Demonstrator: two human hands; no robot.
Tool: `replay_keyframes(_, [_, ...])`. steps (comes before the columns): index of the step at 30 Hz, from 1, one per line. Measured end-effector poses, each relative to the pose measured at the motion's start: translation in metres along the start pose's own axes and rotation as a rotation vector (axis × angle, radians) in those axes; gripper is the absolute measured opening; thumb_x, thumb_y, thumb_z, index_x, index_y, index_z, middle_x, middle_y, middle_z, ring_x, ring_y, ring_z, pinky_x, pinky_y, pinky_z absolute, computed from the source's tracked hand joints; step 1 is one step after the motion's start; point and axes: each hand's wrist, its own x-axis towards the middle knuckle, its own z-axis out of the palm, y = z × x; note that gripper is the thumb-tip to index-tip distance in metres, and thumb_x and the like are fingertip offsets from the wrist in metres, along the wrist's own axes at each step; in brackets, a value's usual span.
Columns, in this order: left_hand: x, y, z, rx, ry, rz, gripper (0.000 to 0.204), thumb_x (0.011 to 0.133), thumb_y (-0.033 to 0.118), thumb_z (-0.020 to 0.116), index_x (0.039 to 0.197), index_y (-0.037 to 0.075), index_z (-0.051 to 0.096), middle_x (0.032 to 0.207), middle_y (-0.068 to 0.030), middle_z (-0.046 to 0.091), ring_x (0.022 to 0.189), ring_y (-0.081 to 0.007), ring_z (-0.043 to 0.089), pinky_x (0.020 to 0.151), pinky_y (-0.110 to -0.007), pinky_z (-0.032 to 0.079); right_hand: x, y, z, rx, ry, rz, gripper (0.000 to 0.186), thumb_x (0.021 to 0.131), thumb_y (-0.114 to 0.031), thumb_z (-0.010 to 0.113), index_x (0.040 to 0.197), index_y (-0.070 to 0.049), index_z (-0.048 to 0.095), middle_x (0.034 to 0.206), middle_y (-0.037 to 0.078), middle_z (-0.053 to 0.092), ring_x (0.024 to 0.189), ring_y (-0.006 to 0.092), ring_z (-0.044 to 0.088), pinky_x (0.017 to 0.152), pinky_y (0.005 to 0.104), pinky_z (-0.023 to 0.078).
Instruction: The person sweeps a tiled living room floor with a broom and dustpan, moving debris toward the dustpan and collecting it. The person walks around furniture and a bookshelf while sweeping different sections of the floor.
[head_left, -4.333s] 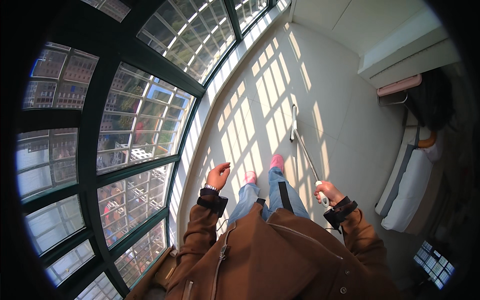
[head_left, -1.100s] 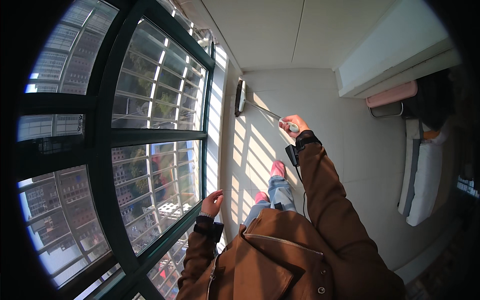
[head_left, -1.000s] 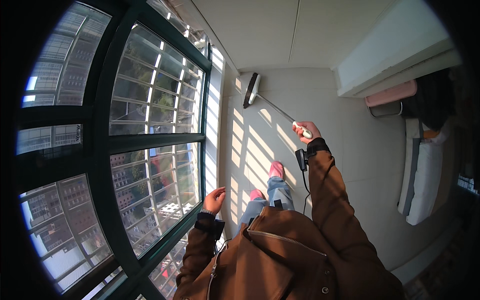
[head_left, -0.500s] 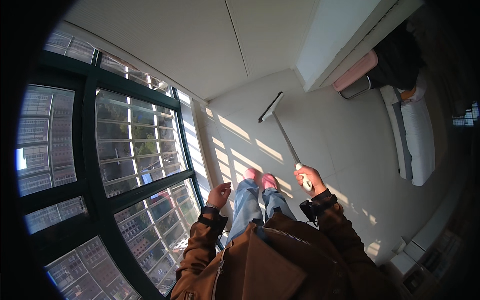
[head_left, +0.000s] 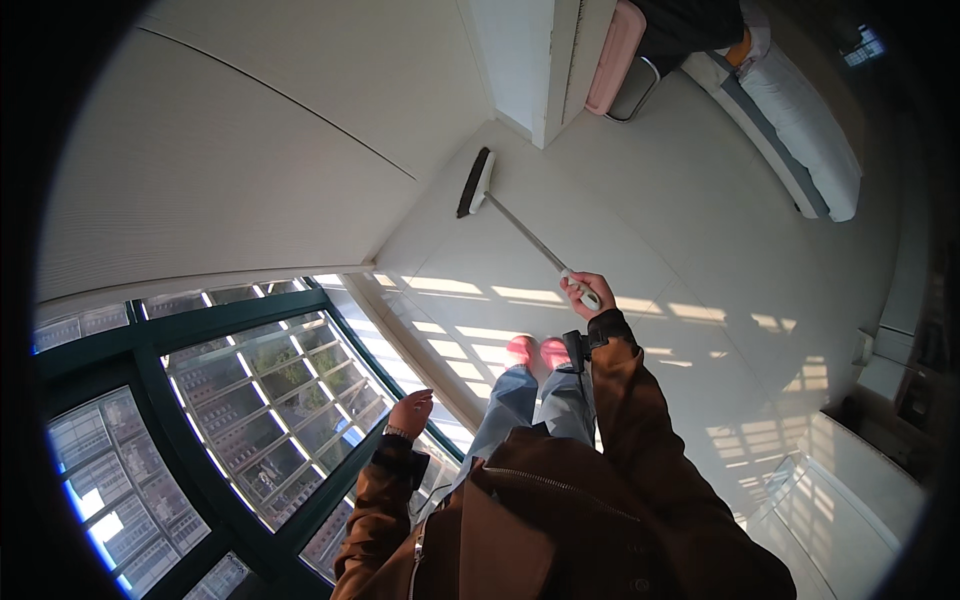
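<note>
Broom (head_left: 525, 233) slanting forward and leftward from right grip (head_left: 583, 291), clasped around its white handle (head_left: 591, 300), left grip (head_left: 409, 412) loosely released

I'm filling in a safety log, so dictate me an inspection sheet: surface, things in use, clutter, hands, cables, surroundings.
Surface: pale tiled floor, striped with sunlight.
Things in use: broom with dark bristles, its head apparently on the floor.
Clutter: pink flat object and a white cushion-like item stand off to the upper right.
Hands: right hand grips the broom's white handle end; left hand holds nothing visible.
Cables: thin dark cable below the right wrist's device.
Surroundings: dark green window frame at left; pale panelled wall ahead.
</note>
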Motion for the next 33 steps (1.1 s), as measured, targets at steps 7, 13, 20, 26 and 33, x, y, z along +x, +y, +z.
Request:
replay_keyframes(7, [0.071,0.056,0.005,-0.015,-0.158,0.325,0.022,0.075,0.015,0.052,0.094,0.005,0.056,0.085,-0.0115,0.06,0.076,-0.0212,0.059,0.066,-0.029,0.047,-0.198,-0.021,-0.102,0.09,0.231,-0.265,0.022,0.077,-0.006,0.044,0.094,0.006,0.04,0.082,0.014,0.047,0.051,0.0078,0.046,0.038,0.0147,0.04])
replay_keyframes(13, [0.085,0.086,0.013,0.005,-0.208,0.509,0.02,0.074,0.014,0.054,0.092,0.005,0.057,0.084,-0.0103,0.06,0.075,-0.0191,0.059,0.065,-0.027,0.048,-0.224,0.029,-0.065,-0.434,0.197,-0.586,0.009,0.07,-0.007,0.047,0.064,0.0,0.045,0.055,0.006,0.045,0.045,0.0111,0.046,0.043,0.0228,0.04])
replay_keyframes(20, [0.077,0.077,0.005,0.064,-0.298,0.482,0.022,0.075,0.014,0.053,0.094,0.003,0.057,0.086,-0.0108,0.06,0.076,-0.0191,0.06,0.066,-0.027,0.048,-0.249,0.123,-0.012,-0.598,0.166,-0.088,0.031,0.072,-0.008,0.047,0.1,0.001,0.038,0.069,0.01,0.049,0.052,0.0148,0.048,0.047,0.0277,0.042])
replay_keyframes(26, [0.067,0.065,-0.016,0.06,-0.24,0.413,0.024,0.075,0.016,0.053,0.096,0.004,0.056,0.086,-0.011,0.06,0.078,-0.02,0.059,0.068,-0.028,0.047,-0.189,0.156,0.005,-0.49,0.139,0.093,0.015,0.072,-0.003,0.047,0.084,0.003,0.043,0.063,0.008,0.051,0.048,0.0111,0.051,0.039,0.0206,0.041])
replay_keyframes(33, [0.045,0.047,-0.022,-0.015,-0.213,0.309,0.026,0.076,0.014,0.052,0.1,0.003,0.054,0.089,-0.0122,0.059,0.083,-0.0205,0.058,0.072,-0.028,0.045,-0.108,0.137,-0.038,-0.307,0.192,0.223,0.012,0.071,0.0,0.047,0.081,0.005,0.041,0.067,0.009,0.046,0.046,0.0055,0.043,0.035,0.0144,0.036])
